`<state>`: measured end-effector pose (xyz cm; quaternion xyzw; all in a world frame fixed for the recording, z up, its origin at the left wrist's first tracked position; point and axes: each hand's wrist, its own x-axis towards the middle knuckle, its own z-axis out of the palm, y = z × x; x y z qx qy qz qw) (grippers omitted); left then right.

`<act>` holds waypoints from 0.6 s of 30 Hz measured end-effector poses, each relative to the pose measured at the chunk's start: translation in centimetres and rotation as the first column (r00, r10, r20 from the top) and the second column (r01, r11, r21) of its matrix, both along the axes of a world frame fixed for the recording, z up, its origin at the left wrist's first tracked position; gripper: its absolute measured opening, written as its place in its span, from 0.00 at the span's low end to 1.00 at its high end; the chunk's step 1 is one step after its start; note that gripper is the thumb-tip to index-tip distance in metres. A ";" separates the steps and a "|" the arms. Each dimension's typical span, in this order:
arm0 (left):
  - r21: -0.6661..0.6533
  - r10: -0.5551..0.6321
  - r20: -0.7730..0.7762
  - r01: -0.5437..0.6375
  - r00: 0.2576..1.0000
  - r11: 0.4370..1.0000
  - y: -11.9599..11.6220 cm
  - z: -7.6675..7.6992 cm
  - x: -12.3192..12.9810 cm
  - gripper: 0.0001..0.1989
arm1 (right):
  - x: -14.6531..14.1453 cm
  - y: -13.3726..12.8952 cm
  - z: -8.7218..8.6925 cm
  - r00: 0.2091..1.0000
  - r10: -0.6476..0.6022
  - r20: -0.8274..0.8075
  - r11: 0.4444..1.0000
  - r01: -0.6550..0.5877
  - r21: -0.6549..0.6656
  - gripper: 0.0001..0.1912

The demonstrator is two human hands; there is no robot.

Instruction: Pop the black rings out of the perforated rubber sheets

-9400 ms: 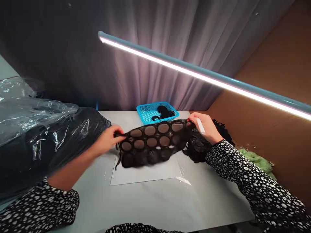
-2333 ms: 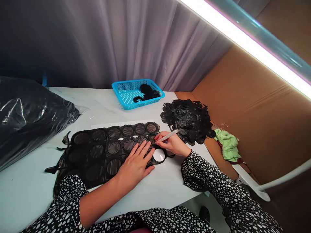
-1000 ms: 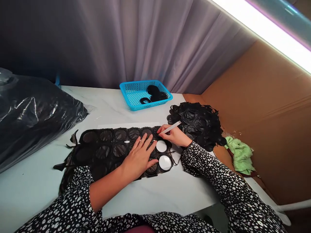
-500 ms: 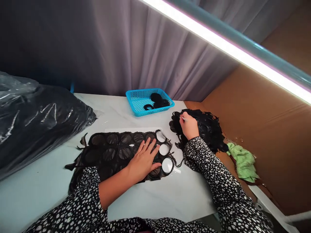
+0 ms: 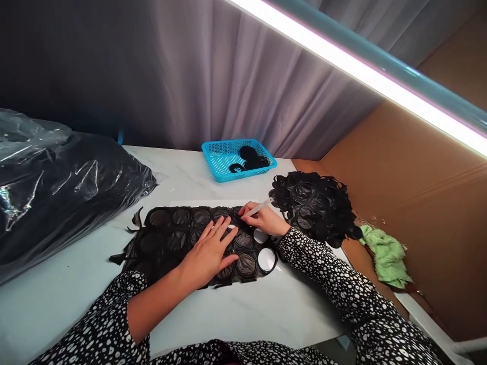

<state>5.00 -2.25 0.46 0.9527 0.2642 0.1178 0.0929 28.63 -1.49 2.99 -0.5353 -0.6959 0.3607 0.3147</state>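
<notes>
A black sheet (image 5: 177, 241) of round ring shapes in rows lies on the white table. My left hand (image 5: 207, 256) rests flat on it with the fingers spread. My right hand (image 5: 265, 219) pinches a slim, pale, pen-like tool (image 5: 261, 206); its working tip is hidden by the fingers. That hand is at the sheet's far right corner, over the top row. At the right end, a white disc (image 5: 267, 259) shows through one round opening, and another opening above it is partly covered by the hand. A heap of black ring-shaped scraps (image 5: 317, 203) lies to the right.
Behind the sheet stands a blue plastic basket (image 5: 218, 177) with several black round pieces (image 5: 249, 154). On the left bulges a large clear bag (image 5: 79, 177) of dark material. A green cloth (image 5: 386, 253) lies by the brown board (image 5: 429, 228) at right. A bright tube light (image 5: 342, 61) hangs overhead.
My right hand has moved left from the scrap heap to the sheet's upper right corner, still with the pale tool. My left hand has slid slightly left on the sheet.
</notes>
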 end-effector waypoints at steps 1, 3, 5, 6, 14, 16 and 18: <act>-0.007 0.002 0.005 -0.002 1.000 1.000 0.0 0.0 0.0 0.30 | 0.1 0.1 0.1 1.000 0.008 0.004 1.000 -0.008 -0.014 0.07; -0.014 0.003 0.012 -0.003 1.000 1.000 0.1 -0.1 0.1 0.29 | 0.3 0.2 0.1 1.000 0.022 0.009 0.999 -0.021 -0.042 0.06; -0.019 0.004 0.015 -0.004 1.000 1.000 0.1 -0.3 0.1 0.29 | 0.3 0.2 0.1 1.000 0.026 0.004 0.997 -0.026 -0.067 0.06; -0.021 0.004 0.014 -0.004 1.000 1.000 0.1 -0.3 0.1 0.29 | 0.3 0.2 0.0 1.000 0.028 -0.002 0.997 -0.028 -0.077 0.06; -0.025 -0.016 -0.020 0.016 1.000 1.000 -0.1 0.0 0.2 0.28 | 0.6 0.5 0.2 0.995 0.085 0.054 0.996 -0.084 -0.017 0.07; -0.027 -0.029 -0.019 0.028 0.999 0.999 -0.1 0.1 0.2 0.26 | 0.1 0.0 0.4 0.982 0.114 0.154 0.990 -0.126 0.070 0.06; -0.025 -0.034 -0.018 0.034 0.999 0.999 -0.1 0.2 0.3 0.25 | -0.7 -0.7 0.2 0.934 0.136 0.331 0.967 -0.198 0.162 0.04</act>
